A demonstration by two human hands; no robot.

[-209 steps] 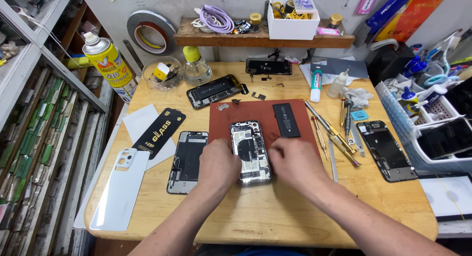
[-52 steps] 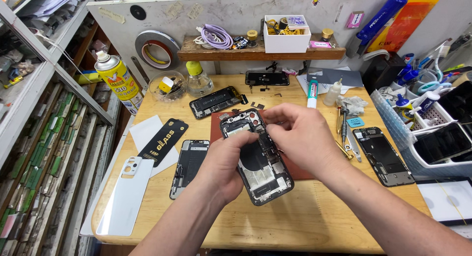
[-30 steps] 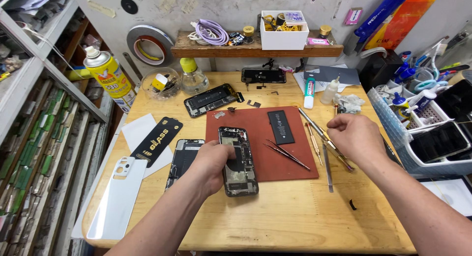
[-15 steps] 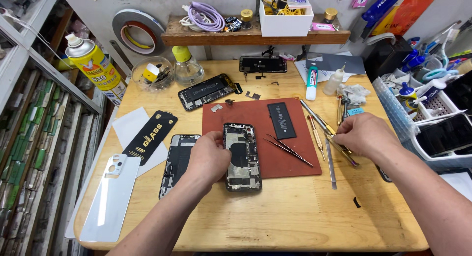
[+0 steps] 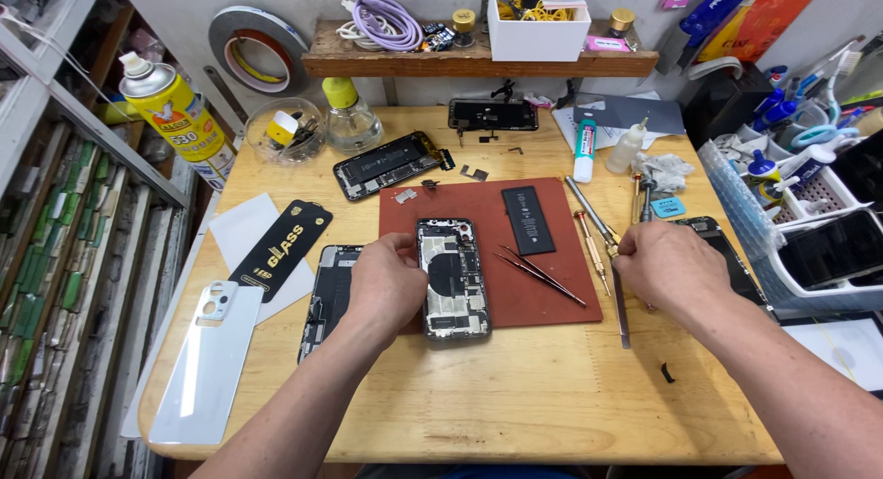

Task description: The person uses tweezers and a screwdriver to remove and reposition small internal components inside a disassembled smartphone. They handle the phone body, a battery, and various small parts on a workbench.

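Phone chassis (image 5: 451, 279), opened, on red mat (image 5: 515, 304) at bench centre. Your left hand (image 5: 386, 281) pins its edge, fingers pressed; keep it steady. Right hand (image 5: 664, 263), at 3 o'clock, pinches 1 screwdriver (image 5: 593, 243); lift it cleanly.

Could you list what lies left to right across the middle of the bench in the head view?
White back cover → black packet → left hand → opened phone → tweezers → right hand.
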